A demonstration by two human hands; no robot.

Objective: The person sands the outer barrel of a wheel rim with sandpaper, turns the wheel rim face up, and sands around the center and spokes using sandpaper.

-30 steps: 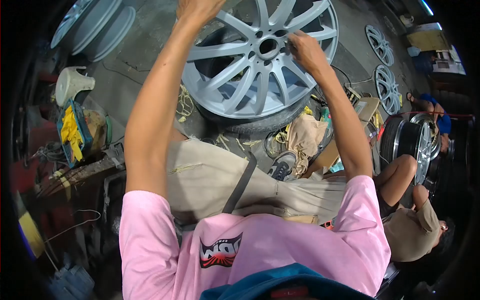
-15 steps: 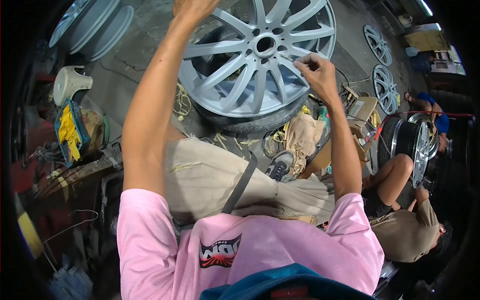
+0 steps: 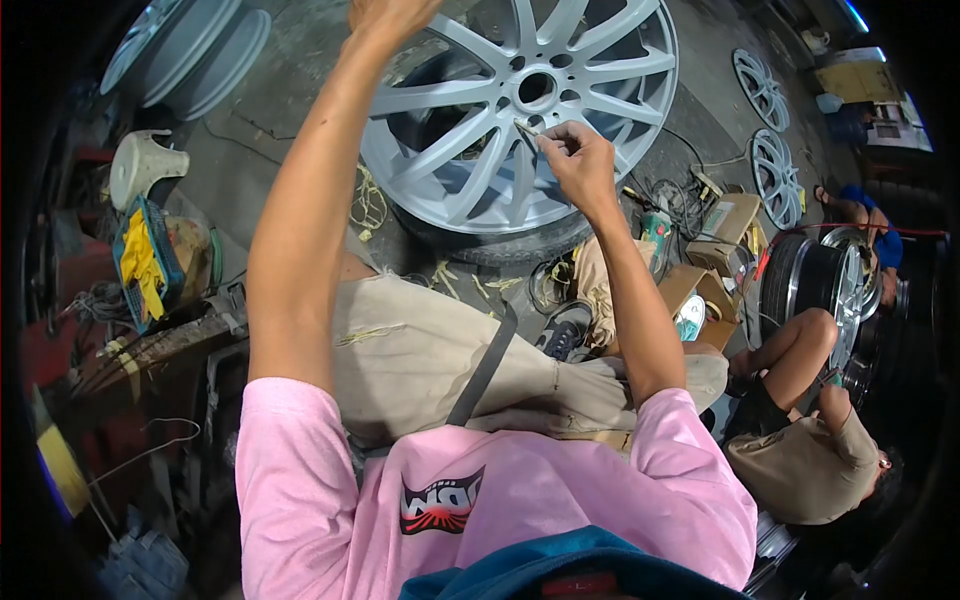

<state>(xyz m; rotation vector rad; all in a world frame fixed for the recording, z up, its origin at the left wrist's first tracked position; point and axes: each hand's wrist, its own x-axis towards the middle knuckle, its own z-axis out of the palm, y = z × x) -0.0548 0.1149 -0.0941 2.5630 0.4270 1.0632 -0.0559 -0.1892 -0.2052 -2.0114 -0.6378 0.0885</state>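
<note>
A grey multi-spoke car wheel rim (image 3: pixel 448 93) lies face up on a black tyre (image 3: pixel 500 248) in front of me. My right hand (image 3: pixel 582 165) is closed in a pinch at the lower part of the hub, by the lug holes. A small, thin, pale pointed piece (image 3: pixel 524 129) sticks out from its fingertips towards the rim; its exact kind is too small to tell. At the top edge, my left hand (image 3: pixel 392 12) is beside the rim's upper left, its fingers cut off by the frame.
On the left are a white stool (image 3: pixel 140 165) and a blue basket (image 3: pixel 160 285) with yellow gloves. Cardboard boxes (image 3: pixel 725 225), cables and a cloth (image 3: pixel 597 290) lie at right. Another person (image 3: pixel 805 460) sits by more wheels (image 3: pixel 845 295). Two rims (image 3: pixel 777 180) lie farther back.
My right hand has moved left and slightly down, from the rim's right-hand spokes to below the hub. The thin piece now shows at its fingertips. My left hand has hardly moved.
</note>
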